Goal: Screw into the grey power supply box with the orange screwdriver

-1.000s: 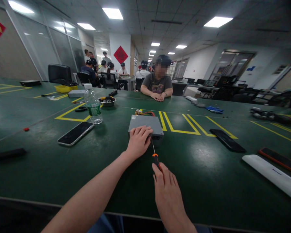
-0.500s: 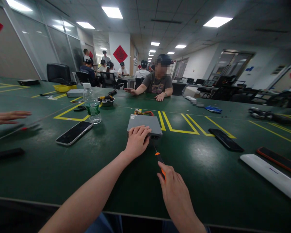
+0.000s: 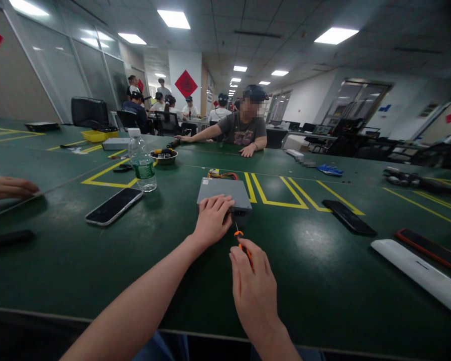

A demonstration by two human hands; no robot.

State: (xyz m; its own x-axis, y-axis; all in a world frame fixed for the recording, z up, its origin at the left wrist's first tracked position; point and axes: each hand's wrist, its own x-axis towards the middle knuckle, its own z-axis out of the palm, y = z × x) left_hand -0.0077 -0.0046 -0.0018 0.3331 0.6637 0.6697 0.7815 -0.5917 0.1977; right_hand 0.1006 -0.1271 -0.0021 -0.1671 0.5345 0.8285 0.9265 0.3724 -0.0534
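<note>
The phone [image 3: 114, 206] lies left of the box [image 3: 224, 194], the bottle [image 3: 142, 163] seemingly behind.

A water bottle [image 3: 143, 163] stands on the green table [image 3: 78, 260]. A phone [image 3: 114, 206] lies near it. Behind the bottle is a bowl [image 3: 164, 157] with tools in it. On the right lie a black phone [image 3: 343, 217] and a long white thing [image 3: 421, 271]. A blue glove [image 3: 329, 170] lies farther back. A person [image 3: 244, 131] sits across the table. Another person's hand [image 3: 7, 186] rests at the left edge.

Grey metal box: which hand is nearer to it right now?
Left. The left hand rests on the near edge of the grey metal box. The right hand is off the box, closer to the person, holding an orange-handled screwdriver aimed at its near side.
</note>
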